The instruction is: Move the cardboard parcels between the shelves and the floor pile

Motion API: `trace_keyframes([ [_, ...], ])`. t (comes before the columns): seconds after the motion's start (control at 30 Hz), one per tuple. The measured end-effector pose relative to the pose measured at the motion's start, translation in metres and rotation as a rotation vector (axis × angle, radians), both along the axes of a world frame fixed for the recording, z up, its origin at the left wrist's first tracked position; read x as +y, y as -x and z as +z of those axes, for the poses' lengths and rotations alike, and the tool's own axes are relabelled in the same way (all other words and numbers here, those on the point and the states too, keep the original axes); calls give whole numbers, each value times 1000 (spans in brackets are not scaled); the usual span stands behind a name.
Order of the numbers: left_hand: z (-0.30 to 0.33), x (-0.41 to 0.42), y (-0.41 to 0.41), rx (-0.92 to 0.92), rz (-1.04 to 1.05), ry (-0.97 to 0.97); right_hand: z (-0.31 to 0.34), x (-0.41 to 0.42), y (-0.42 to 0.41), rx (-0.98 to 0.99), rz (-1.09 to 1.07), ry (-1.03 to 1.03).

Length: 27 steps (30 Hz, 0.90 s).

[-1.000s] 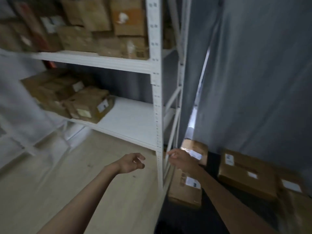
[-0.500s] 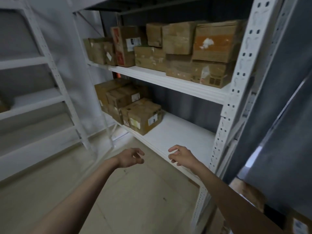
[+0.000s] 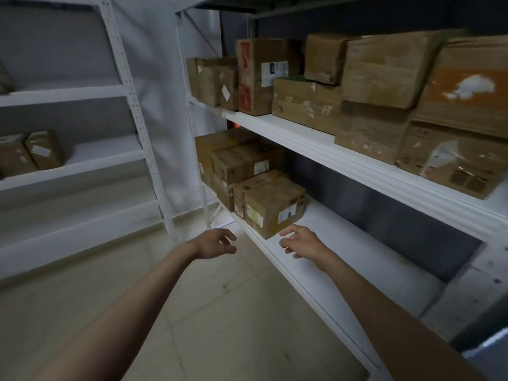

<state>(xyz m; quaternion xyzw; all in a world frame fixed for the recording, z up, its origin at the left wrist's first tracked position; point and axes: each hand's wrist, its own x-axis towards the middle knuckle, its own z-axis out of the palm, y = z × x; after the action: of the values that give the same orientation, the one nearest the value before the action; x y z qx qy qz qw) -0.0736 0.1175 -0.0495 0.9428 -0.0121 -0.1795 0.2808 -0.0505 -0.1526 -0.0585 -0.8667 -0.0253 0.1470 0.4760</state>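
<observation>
The white shelving rack (image 3: pixel 343 149) fills my view from 12 to 4 o'clock, its two boards running away toward 11. On the upper board a row of cardboard parcels (image 3: pixel 379 86) stands side by side and stacked, some crumpled, one with an orange patch at 2 o'clock. A second rack (image 3: pixel 129 86) stands at 9 to 10 o'clock, with two small boxes (image 3: pixel 30 154) on its middle board. The pale tiled floor (image 3: pixel 220 312) spreads from 6 to 8 o'clock. On the lower board (image 3: pixel 357 248) a cluster of parcels sits at the far end, and the nearest parcel (image 3: pixel 275 209) stands at its front edge, just past my fingertips. My right hand (image 3: pixel 301 242) hovers over the board just beside that parcel, fingers loosely spread, holding nothing. My left hand (image 3: pixel 215 243) hangs above the floor at the same height, fingers apart and relaxed.
</observation>
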Motion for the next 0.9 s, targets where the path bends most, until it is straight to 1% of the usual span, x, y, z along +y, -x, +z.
trace_keyframes([
  [0.13, -5, 34, -44, -16, 12, 16, -1, 37, -40, 16, 33, -13],
  [0.23, -12, 59, -84, -14, -16, 11, -8, 66, -71, 28, 26, -22],
  [0.33, -19, 85, -125, -1, -49, 24, -14, 93, -103, 65, -14, -17],
  [0.43, -24, 110, -170, 26, -81, 32, -18, 119, -135, 130, -98, -54],
  [0.53, -31, 125, -212, 41, -136, 16, -27, 136, -160, 119, -159, -60],
  [0.73, -53, 120, -272, 34, -250, 40, -47, 141, -195, 157, -226, -20],
  [0.9, -68, 99, -323, -95, -287, 101, -63, 125, -231, 184, -339, -9],
])
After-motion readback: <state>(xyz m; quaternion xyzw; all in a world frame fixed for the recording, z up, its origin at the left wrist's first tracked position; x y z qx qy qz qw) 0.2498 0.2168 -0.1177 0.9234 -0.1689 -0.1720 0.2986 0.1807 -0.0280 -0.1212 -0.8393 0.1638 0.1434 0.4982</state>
